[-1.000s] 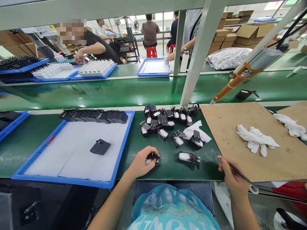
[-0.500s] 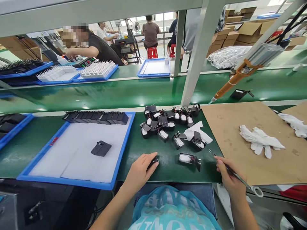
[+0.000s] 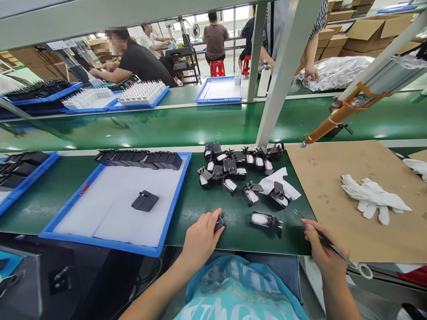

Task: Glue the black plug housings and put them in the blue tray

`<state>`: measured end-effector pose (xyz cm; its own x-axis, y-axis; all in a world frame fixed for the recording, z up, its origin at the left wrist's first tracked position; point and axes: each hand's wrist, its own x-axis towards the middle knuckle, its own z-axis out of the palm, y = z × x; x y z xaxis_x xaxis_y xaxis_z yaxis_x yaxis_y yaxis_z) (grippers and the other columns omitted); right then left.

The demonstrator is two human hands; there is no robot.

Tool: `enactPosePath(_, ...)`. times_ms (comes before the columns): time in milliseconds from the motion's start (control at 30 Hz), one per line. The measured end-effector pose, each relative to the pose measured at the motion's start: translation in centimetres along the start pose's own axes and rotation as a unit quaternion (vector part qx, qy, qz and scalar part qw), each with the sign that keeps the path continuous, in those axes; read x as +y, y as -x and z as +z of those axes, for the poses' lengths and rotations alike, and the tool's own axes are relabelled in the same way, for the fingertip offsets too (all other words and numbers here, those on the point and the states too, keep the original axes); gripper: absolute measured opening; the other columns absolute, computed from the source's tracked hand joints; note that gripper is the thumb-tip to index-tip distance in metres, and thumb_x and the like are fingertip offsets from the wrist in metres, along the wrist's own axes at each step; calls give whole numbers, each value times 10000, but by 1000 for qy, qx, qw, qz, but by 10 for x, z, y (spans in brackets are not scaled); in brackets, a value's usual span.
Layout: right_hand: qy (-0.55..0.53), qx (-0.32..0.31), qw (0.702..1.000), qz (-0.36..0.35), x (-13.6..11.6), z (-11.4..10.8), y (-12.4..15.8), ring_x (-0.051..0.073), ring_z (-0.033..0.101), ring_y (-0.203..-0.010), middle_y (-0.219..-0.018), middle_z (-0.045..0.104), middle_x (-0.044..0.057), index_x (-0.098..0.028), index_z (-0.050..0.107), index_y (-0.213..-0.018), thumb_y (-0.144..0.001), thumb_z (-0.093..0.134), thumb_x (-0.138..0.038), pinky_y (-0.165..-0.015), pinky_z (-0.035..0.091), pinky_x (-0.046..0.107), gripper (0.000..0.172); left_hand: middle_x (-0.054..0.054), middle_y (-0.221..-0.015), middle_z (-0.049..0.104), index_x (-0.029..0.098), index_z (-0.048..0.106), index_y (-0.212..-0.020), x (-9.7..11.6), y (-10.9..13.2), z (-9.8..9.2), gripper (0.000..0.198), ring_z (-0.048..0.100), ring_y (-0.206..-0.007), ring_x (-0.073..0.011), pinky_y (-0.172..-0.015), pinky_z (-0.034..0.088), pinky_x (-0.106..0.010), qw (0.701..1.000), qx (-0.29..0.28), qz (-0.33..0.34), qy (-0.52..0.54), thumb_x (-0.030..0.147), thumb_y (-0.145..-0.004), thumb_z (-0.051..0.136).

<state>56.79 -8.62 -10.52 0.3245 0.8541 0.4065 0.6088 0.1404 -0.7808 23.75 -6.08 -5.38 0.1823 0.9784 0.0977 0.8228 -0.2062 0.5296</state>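
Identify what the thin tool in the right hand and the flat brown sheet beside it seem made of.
The thin silvery tweezers in the right hand look like bare metal, going by the glint. The flat brown sheet looks like matte cardboard: dull, with scuffs.

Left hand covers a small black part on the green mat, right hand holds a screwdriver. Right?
Not quite. In the head view the right hand holds tweezers, not a screwdriver. The left hand does cover a small black part on the green mat.
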Motion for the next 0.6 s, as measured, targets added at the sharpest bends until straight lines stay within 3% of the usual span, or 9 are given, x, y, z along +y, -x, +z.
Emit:
enactPosePath(67,4,4,1000,-3,-1,0,0,141,624,-658,-788,666,14,-246,704,-948,-859,615,-290,-645,468,279,133,-61,-968,625,235,484,-1261,0,-3,-3,413,608,-860,-204,-709,502,-298,981,-28,-75,174,422,-895,524)
enactPosePath(100,5,5,1000,-5,-2,-1,0,144,624,-664,-782,668,14,-246,705,-946,-860,614,-291,-650,467,281,133,-54,-954,612,238,459,-1271,0,-4,-4,438,604,-839,-189,-702,499,-290,951,-42,-119,284,461,-898,510)
enactPosePath(167,6,9,1000,-7,-4,-1,-1,148,624,-664,-773,669,15,-244,706,-938,-860,614,-297,-652,467,284,132,-41,-889,584,237,421,-1299,3,-6,-4,493,590,-766,-161,-652,483,-266,849,-64,-193,488,530,-904,465)
enactPosePath(233,5,11,1000,-6,-4,-2,-1,148,622,-652,-766,669,14,-243,706,-930,-858,615,-309,-647,468,286,134,-40,-851,559,230,428,-1305,6,-8,-3,536,567,-726,-147,-607,454,-248,752,-70,-230,613,575,-894,443)
enactPosePath(300,8,14,1000,2,-3,-2,0,150,622,-649,-766,670,13,-245,706,-930,-857,616,-325,-647,470,287,141,-46,-846,545,225,454,-1294,9,-9,-3,559,548,-721,-142,-587,428,-240,704,-70,-248,662,590,-872,463)
enactPosePath(367,11,13,1000,13,0,-2,1,157,627,-663,-781,674,14,-248,706,-940,-854,617,-340,-653,471,290,154,-49,-842,535,224,471,-1280,12,-11,-4,565,530,-711,-139,-579,413,-241,691,-71,-254,673,592,-853,482)
enactPosePath(500,10,12,1000,20,4,0,1,165,634,-682,-812,681,20,-250,704,-950,-851,618,-355,-654,469,296,168,-21,-751,494,229,466,-1269,13,-13,-7,554,481,-623,-128,-543,386,-246,696,-71,-223,679,592,-850,467)
enactPosePath(600,12,12,1000,19,2,0,1,172,632,-676,-823,682,25,-258,703,-941,-845,618,-370,-642,465,311,170,-16,-755,491,223,446,-1267,10,-10,-10,525,497,-633,-132,-573,414,-260,721,-51,-190,664,577,-880,434)
